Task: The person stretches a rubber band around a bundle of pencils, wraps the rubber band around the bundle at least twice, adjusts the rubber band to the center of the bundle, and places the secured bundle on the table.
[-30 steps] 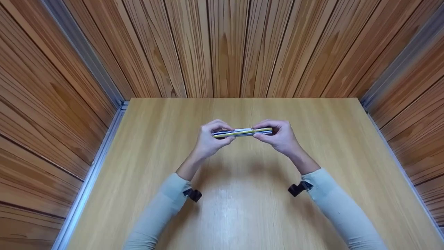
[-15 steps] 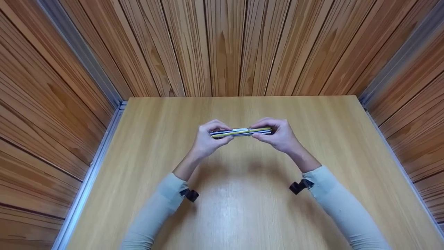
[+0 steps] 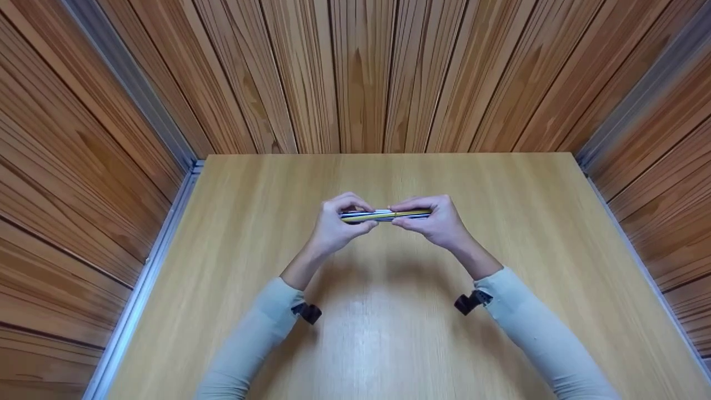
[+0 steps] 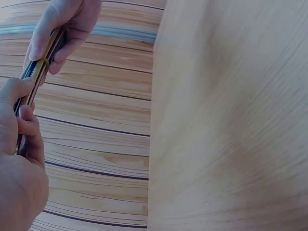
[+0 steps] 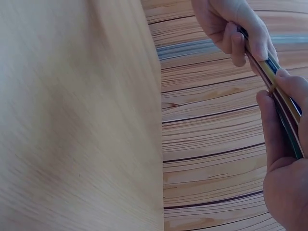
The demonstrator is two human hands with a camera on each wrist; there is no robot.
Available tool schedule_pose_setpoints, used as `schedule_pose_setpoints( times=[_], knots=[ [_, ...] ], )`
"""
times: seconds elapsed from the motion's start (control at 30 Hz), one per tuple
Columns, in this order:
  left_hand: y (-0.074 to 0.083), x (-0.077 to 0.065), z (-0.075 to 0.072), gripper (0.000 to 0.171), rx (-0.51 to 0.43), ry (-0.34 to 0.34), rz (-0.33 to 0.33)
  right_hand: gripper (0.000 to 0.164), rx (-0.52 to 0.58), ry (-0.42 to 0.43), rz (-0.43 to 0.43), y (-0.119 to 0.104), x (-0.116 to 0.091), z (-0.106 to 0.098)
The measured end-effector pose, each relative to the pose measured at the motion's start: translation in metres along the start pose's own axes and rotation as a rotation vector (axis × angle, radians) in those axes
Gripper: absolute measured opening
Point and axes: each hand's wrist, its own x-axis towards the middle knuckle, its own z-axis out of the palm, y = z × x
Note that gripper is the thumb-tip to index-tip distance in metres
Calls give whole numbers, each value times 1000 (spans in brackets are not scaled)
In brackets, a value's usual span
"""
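Observation:
A bundle of slim pencil-like sticks (image 3: 383, 215), yellow, blue, white and dark, is held level above the table in the head view. A thin band (image 5: 272, 88) wraps its middle. My left hand (image 3: 332, 226) grips the left end between thumb and fingers. At the other end, my right hand (image 3: 442, 223) pinches the bundle, its fingertips close to the band. The left wrist view shows the yellow stick (image 4: 38, 72) along the bundle's face. Both ends of the bundle are partly hidden by the hands.
Beneath the hands spreads a wooden table (image 3: 361, 333), bearing their shadows. Plank walls (image 3: 366, 78) rise behind and on both sides. Metal rails (image 3: 150, 255) run along the table's sides. A small black camera (image 3: 308, 313) sits on each wrist.
My right hand has shifted left, so its fingertips now lie nearer to the band and to my left hand. The left hand keeps its grip with only a slight shift.

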Motion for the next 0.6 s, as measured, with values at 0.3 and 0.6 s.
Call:
schedule_pose_setpoints(
  times=[0.3,0.6],
  knots=[
    [0,-1,-7,25,-37,25,0,28,-38,-35,-70,-5,3,-8],
    [7,0,-4,21,-10,10,35,21,-79,-38,-96,-11,5,-3]
  ],
)
